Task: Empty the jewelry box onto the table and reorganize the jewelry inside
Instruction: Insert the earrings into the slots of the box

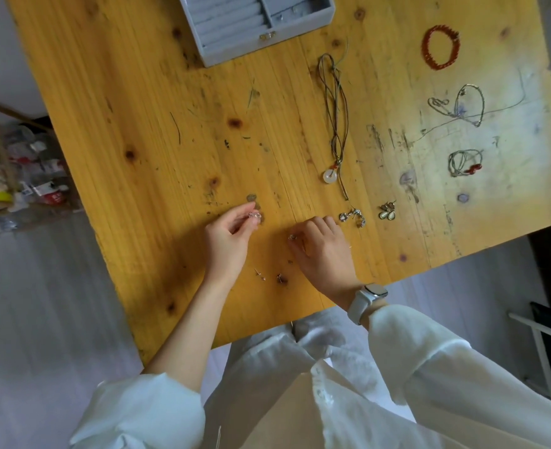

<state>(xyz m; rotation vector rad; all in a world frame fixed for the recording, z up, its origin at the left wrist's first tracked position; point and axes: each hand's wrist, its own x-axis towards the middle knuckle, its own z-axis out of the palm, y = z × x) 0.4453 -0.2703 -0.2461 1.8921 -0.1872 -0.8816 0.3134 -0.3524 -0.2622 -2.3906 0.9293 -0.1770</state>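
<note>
Near the yellow wooden desk (157, 102) edge, the left hand (227, 236) is pinching a small shiny ring (254, 215); the right hand's (324, 251) grip is pinching a tiny silver ring (292, 237).

White rolled sleeves (144, 413), white wristwatch (366, 301)

Bare wood between hands and jewelry box (261, 24) — cord necklace (334, 124), perhaps loose earrings (353, 217), rightward.
</note>
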